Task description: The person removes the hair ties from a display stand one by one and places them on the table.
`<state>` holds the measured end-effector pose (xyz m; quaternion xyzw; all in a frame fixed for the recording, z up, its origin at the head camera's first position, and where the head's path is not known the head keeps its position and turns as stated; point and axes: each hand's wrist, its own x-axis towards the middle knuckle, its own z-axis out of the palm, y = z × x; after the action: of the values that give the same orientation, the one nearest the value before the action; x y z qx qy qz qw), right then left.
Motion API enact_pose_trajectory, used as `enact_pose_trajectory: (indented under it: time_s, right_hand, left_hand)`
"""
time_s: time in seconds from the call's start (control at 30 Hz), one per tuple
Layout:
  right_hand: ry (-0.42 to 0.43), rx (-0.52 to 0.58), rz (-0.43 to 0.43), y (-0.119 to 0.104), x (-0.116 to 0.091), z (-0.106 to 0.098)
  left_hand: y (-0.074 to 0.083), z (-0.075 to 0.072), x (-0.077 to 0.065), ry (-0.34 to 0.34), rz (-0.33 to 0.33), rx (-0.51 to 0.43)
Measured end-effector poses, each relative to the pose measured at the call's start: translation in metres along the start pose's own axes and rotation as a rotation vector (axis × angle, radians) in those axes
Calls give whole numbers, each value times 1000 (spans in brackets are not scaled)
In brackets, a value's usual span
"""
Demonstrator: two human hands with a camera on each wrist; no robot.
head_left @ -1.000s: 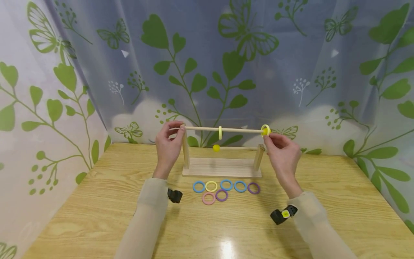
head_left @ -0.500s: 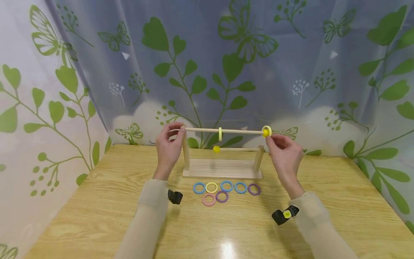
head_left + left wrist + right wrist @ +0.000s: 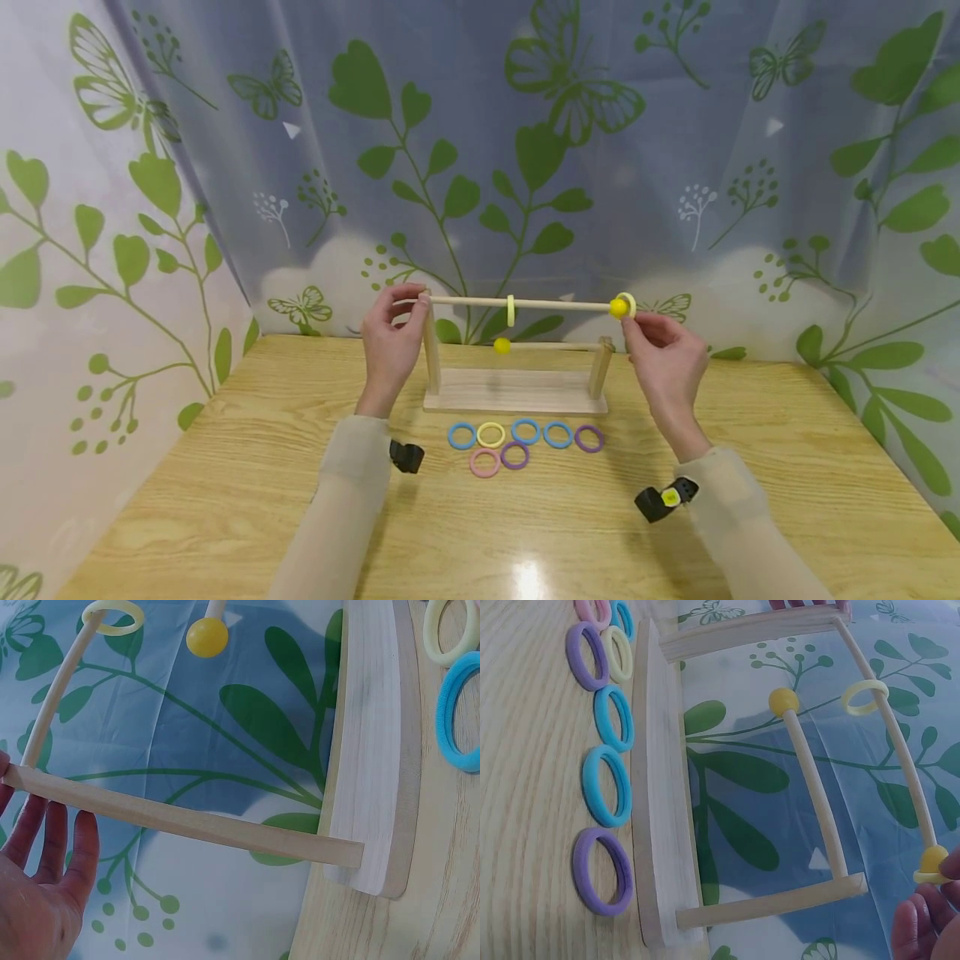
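Observation:
My left hand (image 3: 393, 333) grips the top of the left post (image 3: 431, 354) of a wooden ring stand (image 3: 517, 392), the thumb at the rod's end. From that post the upper rod (image 3: 558, 306) runs right to a yellow ball (image 3: 618, 308) at its tip. Between thumb and fingers, my right hand (image 3: 667, 358) pinches a pale yellow ring (image 3: 632, 302) at the ball's outer side; in the right wrist view this ring (image 3: 928, 878) overlaps the ball's end. A second pale yellow ring (image 3: 511, 311) hangs mid-rod. The lower rod (image 3: 558, 345), with its own ball (image 3: 502, 345), comes from the right post (image 3: 600, 367).
In front of the stand lie several loose rings on the wooden table (image 3: 480, 533): blue (image 3: 462, 447), pale yellow (image 3: 491, 445), pink (image 3: 484, 473) and purple (image 3: 589, 450). A leaf-patterned curtain (image 3: 465, 167) hangs close behind the table.
My right hand has moved slightly right, taking the pinched ring from around the ball to its outer side. The left hand keeps its grip, and the mid-rod ring stays put.

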<state>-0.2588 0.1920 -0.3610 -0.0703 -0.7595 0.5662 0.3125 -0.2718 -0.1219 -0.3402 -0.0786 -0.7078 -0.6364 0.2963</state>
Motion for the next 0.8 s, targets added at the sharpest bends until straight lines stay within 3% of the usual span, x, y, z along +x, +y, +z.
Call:
enact_pose_trajectory:
  time_s: [0.8]
  right_hand:
    - [-11, -68, -16, 7, -9, -14]
  left_hand:
    - [-1, 0, 0, -7, 11, -5]
